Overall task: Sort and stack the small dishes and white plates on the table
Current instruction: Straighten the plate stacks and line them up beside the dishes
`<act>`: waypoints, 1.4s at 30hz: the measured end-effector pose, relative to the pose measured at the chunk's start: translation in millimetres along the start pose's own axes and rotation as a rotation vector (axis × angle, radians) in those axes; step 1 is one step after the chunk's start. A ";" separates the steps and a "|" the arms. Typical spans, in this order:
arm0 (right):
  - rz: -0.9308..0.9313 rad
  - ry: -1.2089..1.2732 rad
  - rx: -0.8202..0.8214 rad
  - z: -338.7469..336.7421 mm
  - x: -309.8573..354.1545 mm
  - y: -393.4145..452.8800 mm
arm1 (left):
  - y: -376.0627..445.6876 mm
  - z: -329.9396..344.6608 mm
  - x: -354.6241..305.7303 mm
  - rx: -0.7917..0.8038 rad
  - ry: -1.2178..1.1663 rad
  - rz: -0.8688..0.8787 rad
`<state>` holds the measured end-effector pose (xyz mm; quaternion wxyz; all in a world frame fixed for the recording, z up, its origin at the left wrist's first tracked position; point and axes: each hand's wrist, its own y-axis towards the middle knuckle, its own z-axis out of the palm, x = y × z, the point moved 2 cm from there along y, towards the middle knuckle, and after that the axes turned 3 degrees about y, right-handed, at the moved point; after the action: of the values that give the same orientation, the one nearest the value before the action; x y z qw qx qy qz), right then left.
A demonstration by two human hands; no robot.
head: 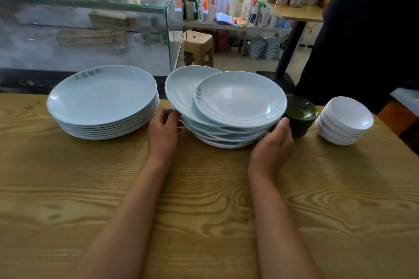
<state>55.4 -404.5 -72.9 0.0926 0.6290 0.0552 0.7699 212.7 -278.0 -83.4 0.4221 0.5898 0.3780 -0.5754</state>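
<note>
Uneven plate stack (226,118) gripped at both edges by left hand (162,130) and right hand (275,142).

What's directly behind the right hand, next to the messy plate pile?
A stack of dark green small dishes, sitting behind the right hand. Its lower left part is hidden by the hand and the uneven plate pile.

Looks like a small eatery or shop: glass display counter (95,20), detergent bottles (258,13) on shelves, bowl stacks (264,48) on the floor.

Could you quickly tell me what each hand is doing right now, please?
Left hand: grips the rim of a tilted white plate on the uneven middle plate stack.
Right hand: grips that stack's right side.
</note>
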 end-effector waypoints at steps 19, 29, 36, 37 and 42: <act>0.010 -0.032 0.012 5.0 -4.3 6.7 | -3.1 4.8 -4.1 0.052 0.070 0.111; 0.020 -0.025 -0.016 2.5 -1.5 5.6 | -4.2 3.6 -3.4 0.053 0.074 0.043; 0.004 -0.082 -0.010 2.1 -7.9 9.2 | -7.4 5.9 -6.5 0.078 0.122 0.105; 0.003 -0.077 -0.009 2.1 -8.6 9.6 | -6.3 5.7 -5.0 0.074 0.113 0.099; -0.005 -0.057 -0.016 2.6 -9.4 9.1 | -8.1 4.9 -8.3 0.011 -0.021 0.069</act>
<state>59.1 -415.5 -79.5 0.1010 0.6498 0.0481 0.7518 203.0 -279.4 -75.5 0.4422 0.5986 0.3499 -0.5689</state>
